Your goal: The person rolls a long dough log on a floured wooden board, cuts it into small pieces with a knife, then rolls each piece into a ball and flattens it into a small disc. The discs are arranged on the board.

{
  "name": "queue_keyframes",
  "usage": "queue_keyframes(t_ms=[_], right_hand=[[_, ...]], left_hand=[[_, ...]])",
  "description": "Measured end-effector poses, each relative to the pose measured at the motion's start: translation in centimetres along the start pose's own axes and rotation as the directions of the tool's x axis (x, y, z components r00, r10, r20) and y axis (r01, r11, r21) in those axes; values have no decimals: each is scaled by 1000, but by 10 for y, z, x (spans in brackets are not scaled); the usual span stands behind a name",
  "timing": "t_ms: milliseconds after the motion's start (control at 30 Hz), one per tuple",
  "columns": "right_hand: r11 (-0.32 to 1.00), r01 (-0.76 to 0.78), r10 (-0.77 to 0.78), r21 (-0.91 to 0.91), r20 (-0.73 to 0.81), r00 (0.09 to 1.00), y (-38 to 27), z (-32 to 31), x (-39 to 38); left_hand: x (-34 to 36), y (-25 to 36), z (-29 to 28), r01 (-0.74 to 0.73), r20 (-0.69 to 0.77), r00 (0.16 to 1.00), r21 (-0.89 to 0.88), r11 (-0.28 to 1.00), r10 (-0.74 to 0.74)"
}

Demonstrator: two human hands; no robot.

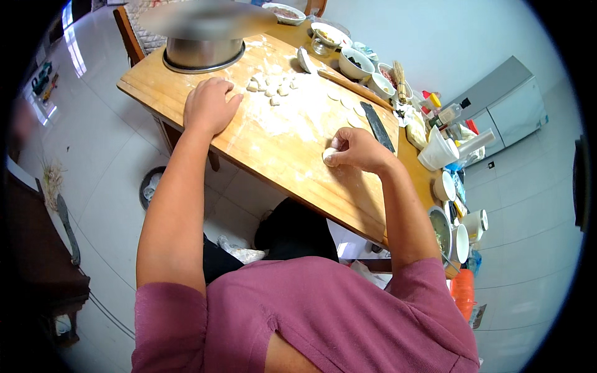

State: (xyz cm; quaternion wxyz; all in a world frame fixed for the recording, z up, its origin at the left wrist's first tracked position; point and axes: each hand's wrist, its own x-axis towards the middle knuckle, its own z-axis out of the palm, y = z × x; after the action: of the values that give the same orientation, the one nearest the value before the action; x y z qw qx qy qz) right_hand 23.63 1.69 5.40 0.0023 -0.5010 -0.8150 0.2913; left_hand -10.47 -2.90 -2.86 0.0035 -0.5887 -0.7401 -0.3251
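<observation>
My right hand (360, 151) pinches a small piece of dough (329, 156) against the floured wooden board (280, 165), its fingertips closed around it. Near the board's left front edge rests my left hand (208, 107), thumb held apart and nothing visible in it. Beyond the hands, several small dough lumps (273, 86) sit in loose flour. Several flat dough rounds (348, 103) lie farther right, beside a dark flat blade-like tool (377, 127). A wooden rolling pin (356, 89) lies slantwise behind them.
A metal pot (204, 53) stands at the board's far left, a blurred disc over it. White bowls (356, 64), a clear bottle (449, 114) and a white jug-like container (438, 151) crowd the back and right. On the floor at left is a bin (151, 186).
</observation>
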Motion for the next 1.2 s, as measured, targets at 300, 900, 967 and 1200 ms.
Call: queue_keyframes(t_ms=[300,900,967,1200], right_hand=[[971,84,-191,-224,-514,836,30,-18,51],[865,230,-400,-446,-335,853,-1,2,183],[872,183,-372,-455,-371,851,2,7,167],[943,237,-162,232,-300,940,4,33,73]], left_hand=[[1,2,4,-52,-68,996,-16,999,51],[5,1,4,-74,-91,993,-36,997,70],[2,-1,5,-69,-92,994,-40,997,65],[-1,1,7,-58,-104,993,-40,998,54]])
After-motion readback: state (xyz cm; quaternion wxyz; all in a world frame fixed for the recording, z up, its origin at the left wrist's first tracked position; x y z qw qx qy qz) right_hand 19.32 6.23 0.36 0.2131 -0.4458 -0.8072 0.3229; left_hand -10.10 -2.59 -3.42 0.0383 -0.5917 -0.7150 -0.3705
